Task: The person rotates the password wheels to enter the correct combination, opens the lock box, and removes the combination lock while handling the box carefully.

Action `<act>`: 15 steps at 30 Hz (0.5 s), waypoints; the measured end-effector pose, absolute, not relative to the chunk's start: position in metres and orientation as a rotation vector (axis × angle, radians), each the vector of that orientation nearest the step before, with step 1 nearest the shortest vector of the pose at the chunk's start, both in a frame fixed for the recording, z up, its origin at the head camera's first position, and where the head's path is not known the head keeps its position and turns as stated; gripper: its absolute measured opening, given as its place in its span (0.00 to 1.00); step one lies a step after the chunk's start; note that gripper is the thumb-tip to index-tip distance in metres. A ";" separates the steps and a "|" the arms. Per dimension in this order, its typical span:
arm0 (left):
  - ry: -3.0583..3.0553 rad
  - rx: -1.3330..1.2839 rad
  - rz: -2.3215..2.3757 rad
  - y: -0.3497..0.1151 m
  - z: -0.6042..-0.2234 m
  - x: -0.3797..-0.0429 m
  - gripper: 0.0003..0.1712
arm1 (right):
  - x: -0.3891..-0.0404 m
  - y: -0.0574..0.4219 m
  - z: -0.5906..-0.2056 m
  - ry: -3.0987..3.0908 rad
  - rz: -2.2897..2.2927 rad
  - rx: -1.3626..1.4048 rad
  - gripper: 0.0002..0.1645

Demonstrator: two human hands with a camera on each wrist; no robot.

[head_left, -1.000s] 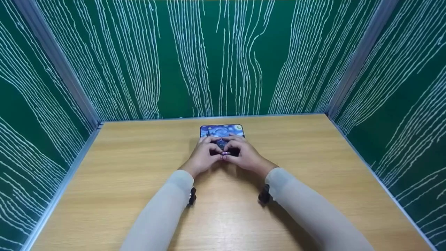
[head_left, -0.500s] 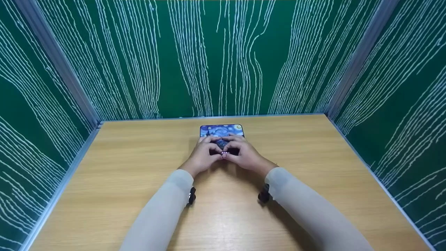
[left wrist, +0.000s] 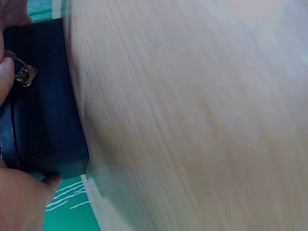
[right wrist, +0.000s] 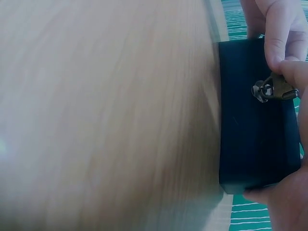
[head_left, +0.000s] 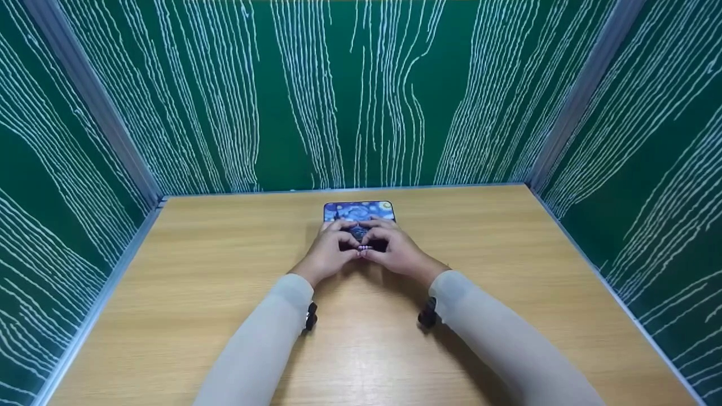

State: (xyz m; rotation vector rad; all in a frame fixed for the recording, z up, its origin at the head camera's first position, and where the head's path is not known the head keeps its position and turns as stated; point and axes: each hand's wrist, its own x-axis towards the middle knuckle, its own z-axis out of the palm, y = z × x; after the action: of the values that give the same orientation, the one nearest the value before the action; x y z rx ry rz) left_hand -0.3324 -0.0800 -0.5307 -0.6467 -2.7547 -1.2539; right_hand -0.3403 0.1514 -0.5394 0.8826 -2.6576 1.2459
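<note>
A dark box (right wrist: 252, 134) with a blue swirling-sky painting on its lid (head_left: 361, 211) sits on the table. On its near side a small bronze-coloured padlock (right wrist: 283, 89) hangs from a metal hasp (left wrist: 26, 76). The left hand (head_left: 328, 251) and right hand (head_left: 399, 252) meet at this lock. Thumb and forefinger of each pinch it from opposite sides, while other fingers reach round the box's sides and over the lid. In the head view a row of tiny pinkish spots shows on the lock between the fingertips. Fingers cover much of the lock's face.
The wooden table (head_left: 225, 299) surrounds the box. Green walls (head_left: 293, 113) with white wavy lines enclose it at the back and both sides, joined by grey metal posts (head_left: 586, 90). Dark devices (head_left: 428, 314) are strapped at both wrists.
</note>
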 end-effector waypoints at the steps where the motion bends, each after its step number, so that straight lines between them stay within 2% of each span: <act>1: -2.756 -0.645 -1.254 -0.080 -0.530 -0.332 0.03 | -0.340 0.151 -0.539 -2.664 1.248 0.877 0.06; 15: -2.785 -0.618 -1.248 -0.079 -0.530 -0.332 0.03 | -0.340 0.153 -0.539 -2.680 1.196 0.894 0.06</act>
State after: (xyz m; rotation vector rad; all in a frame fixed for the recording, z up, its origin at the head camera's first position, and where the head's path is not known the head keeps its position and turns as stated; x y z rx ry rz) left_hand -0.3320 -0.0786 -0.5298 -0.6179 -2.7848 -1.2484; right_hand -0.3401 0.1528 -0.5390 0.8942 -2.6805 1.1965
